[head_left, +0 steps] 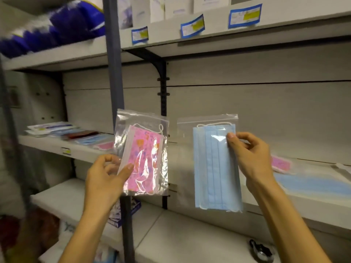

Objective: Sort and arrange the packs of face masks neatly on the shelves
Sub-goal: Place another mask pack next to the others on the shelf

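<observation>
Grey metal shelving fills the view, uprights dark, back panels pale. Far left, on the middle shelf (57, 147), a short row of mask packs (76, 134) lies flat and overlapping: white-blue, dark red, light blue, pink. Judged partly sorted, not yet squared up.

Left hand (106, 179) holds the pink pack (144, 158) upright in front of the upright post, thumb on the front face, fingers curled behind its lower left edge. Pack: clear zip bag, crinkled and glossy; pink patterned masks inside, white ear loop showing near the top.

Right hand (250, 158) pinches the blue pack (216, 166) by its right edge, thumb in front, fingers curled behind. Pack: clear zip bag, flatter; plain light-blue pleated masks, white loop at top. Both packs are off the shelf, side by side, not touching.

Right of the hand, on the right shelf (303, 211), a loose pink pack (281, 164) and a loose blue pack (313, 185) lie unaligned.

Estimate: early to mid task. Left to do: place both held packs, gather the loose ones.
</observation>
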`<state>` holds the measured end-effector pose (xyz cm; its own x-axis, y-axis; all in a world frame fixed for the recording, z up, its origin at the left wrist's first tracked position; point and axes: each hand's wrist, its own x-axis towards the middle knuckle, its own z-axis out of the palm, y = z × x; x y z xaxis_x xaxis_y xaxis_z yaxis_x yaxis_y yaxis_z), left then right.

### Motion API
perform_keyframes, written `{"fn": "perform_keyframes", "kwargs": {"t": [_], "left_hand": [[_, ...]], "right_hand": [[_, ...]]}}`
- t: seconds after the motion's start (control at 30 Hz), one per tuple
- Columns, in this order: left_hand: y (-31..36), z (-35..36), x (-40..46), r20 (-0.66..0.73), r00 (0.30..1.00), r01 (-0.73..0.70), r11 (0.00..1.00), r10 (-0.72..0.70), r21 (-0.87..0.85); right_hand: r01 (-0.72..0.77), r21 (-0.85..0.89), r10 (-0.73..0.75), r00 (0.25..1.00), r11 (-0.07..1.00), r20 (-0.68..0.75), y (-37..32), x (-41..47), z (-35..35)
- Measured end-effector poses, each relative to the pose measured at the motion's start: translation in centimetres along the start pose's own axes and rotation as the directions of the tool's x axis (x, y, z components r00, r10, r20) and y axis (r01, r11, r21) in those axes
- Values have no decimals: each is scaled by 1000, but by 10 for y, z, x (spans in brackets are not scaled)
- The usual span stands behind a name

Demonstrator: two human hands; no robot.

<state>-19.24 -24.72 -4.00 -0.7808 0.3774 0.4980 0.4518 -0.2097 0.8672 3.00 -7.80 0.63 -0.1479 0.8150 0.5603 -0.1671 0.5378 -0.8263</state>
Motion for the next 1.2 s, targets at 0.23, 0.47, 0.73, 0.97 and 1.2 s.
{"fn": "perform_keyframes", "kwargs": {"t": [0.23, 0.47, 0.73, 0.97, 1.2], "left_hand": [[-30, -83, -5, -74, 996, 52, 996, -46, 75], [-58, -141, 14, -177, 975, 152, 985, -136, 81], [-88, -181, 74, -195, 977, 108, 986, -82, 125], [-104, -199, 159, -150, 988, 63, 988, -42, 138], [-139, -204, 220, -121, 992, 54, 992, -40, 112]], "right_hand": [[-29, 63, 27, 999, 998, 21, 2, -39, 75], [-20, 47, 15, 996, 999, 89, 4, -50, 149], [26, 48, -32, 992, 999, 121, 9, -35, 240], [74, 18, -76, 993, 997, 94, 17, -7, 322], [169, -69, -166, 985, 983, 52, 24, 1, 364]]}}
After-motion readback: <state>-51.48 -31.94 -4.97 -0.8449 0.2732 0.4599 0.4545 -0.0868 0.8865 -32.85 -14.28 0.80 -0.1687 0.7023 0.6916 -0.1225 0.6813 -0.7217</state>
